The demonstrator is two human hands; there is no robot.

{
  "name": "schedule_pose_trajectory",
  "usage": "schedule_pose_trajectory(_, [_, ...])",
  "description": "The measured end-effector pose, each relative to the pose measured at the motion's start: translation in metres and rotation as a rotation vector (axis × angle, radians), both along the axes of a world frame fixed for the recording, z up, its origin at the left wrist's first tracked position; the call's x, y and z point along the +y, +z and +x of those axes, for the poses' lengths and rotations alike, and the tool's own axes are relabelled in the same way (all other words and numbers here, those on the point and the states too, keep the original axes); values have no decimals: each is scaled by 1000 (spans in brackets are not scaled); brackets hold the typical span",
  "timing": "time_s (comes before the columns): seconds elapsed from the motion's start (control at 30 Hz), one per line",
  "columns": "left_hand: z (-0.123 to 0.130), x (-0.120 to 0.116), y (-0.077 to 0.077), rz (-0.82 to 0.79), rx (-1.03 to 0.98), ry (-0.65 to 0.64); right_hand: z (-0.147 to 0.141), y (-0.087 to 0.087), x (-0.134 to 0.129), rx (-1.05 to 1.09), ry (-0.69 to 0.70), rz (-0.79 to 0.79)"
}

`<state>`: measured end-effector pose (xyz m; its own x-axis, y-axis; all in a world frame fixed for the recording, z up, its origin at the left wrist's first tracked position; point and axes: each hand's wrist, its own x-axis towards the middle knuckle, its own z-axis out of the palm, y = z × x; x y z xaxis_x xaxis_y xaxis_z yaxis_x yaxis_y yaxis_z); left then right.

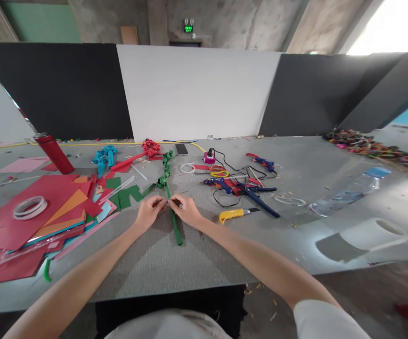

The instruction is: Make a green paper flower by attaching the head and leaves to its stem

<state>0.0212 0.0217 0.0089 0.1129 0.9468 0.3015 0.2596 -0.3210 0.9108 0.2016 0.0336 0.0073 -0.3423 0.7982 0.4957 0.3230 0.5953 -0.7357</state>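
Observation:
A green paper stem (176, 230) lies in front of me, its lower end toward the table's front edge. Folded green paper curls (165, 172) form a chain at its upper end. My left hand (150, 211) pinches at the stem's middle from the left, thumb and fingers pressed together. From the right, my right hand (186, 209) closes its fingers on the same stretch of stem. The two sets of fingertips nearly meet, and whatever small detail lies between them is hidden. Cut green paper pieces (122, 193) lie left of my hands.
Left are stacked coloured paper (13, 226), a tape roll (30, 207) and a red bottle (56, 153). Right lie a yellow utility knife (231, 215), glue guns (221, 183) with cords, a plastic bottle (347, 194) and a white paper roll (377, 234). Behind are a red paper flower (150, 148) and a phone (182, 149).

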Motion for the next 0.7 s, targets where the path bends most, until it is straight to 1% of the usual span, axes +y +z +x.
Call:
schedule_pose_trajectory(0.27, [-2, 2, -2, 3, 3, -15, 0, 1, 0, 0, 12, 12])
schedule_pose_trajectory(0.5, [-2, 2, -6, 39, 37, -27, -1, 3, 2, -5, 15, 32])
schedule_pose_trajectory(0.57, [-2, 2, 3, 56, 110, -1, -1, 3, 2, -3, 21, 37])
schedule_pose_trajectory(0.6, [-3, 0, 11, 77, 173, 23, -1, 3, 2, -3, 16, 37])
schedule_pose_trajectory(0.67, [-5, -11, 37, 159, 321, 117, -2, 4, 2, -1, 0, 29])
schedule_pose_trajectory(0.7, [-7, -22, 53, 229, 372, 149, -2, 4, 1, 4, -8, 21])
